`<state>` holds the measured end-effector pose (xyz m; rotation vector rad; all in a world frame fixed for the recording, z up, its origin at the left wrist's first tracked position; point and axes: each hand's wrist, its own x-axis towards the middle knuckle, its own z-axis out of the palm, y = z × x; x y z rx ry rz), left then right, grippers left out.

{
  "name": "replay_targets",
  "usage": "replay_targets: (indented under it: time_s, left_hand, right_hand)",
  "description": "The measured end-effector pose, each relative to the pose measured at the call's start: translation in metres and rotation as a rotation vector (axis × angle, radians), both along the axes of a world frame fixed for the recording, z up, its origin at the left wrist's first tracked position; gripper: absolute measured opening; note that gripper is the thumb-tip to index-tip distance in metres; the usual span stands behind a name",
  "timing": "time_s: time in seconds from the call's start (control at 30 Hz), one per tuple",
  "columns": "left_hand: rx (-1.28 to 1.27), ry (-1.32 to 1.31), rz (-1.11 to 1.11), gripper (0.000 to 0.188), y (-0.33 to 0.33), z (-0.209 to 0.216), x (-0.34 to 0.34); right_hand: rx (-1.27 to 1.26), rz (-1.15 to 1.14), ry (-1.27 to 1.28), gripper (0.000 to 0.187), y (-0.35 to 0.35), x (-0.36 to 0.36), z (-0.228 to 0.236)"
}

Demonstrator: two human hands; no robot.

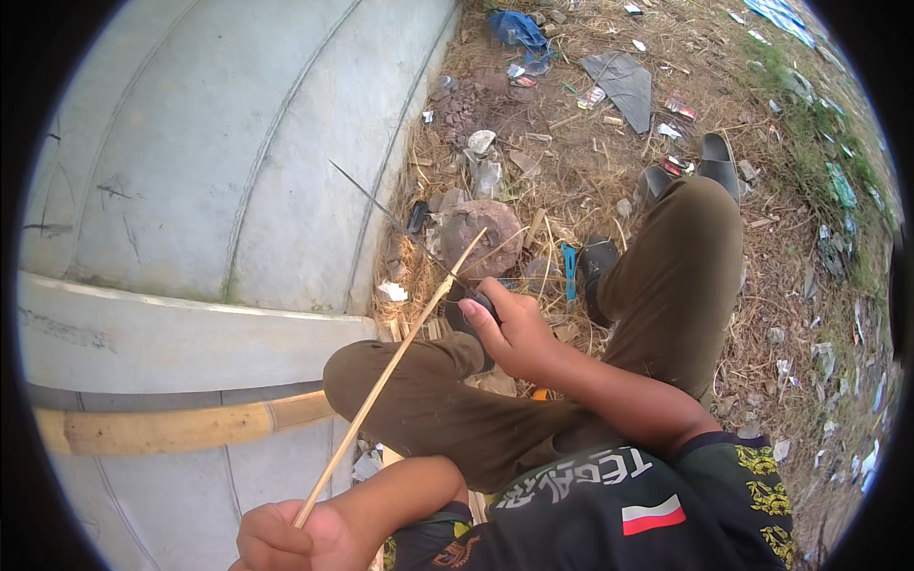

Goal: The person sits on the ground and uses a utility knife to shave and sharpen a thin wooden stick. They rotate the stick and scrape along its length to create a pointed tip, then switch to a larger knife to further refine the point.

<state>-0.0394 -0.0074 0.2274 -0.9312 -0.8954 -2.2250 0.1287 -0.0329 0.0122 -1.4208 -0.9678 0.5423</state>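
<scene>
My left hand [297, 539], at the lower left, is closed round the lower end of a long, thin bamboo strip [376, 390]. The strip slants up and right past my bent knee, its far end over a round stone [476, 228]. My right hand [514, 333] grips the dark handle of a knife [386, 211], whose narrow blade points up and left. Just ahead of the handle, the blade crosses the strip and seems to touch it. A thin pale sliver [503, 247] stands off the strip near its far end.
Pale concrete panels [219, 133] rise on the left, with a thick bamboo pole [190, 428] below. A blue strip-shaped object [569, 271] lies beside my foot. Dry straw, a grey sheet scrap [624, 88], a blue plastic bag [517, 29] and a sandal [719, 167] are on the ground.
</scene>
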Motion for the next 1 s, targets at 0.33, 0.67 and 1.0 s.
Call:
replay_targets:
  time_s: [0.33, 0.67, 1.0]
  left_hand:
    - [0.108, 0.354, -1.324, 0.021, 0.016, 0.009, -0.037]
    - [0.062, 0.349, -1.254, 0.026, 0.01, 0.011, -0.027]
    - [0.043, 0.344, -1.186, 0.026, 0.001, 0.012, -0.017]
  right_hand:
    - [-0.197, 0.13, 0.011, 0.033, -0.005, -0.014, -0.006]
    - [-0.236, 0.072, -0.052, 0.036, 0.004, -0.023, -0.018]
    - [-0.495, 0.016, 0.019, 0.048, 0.019, -0.005, -0.061]
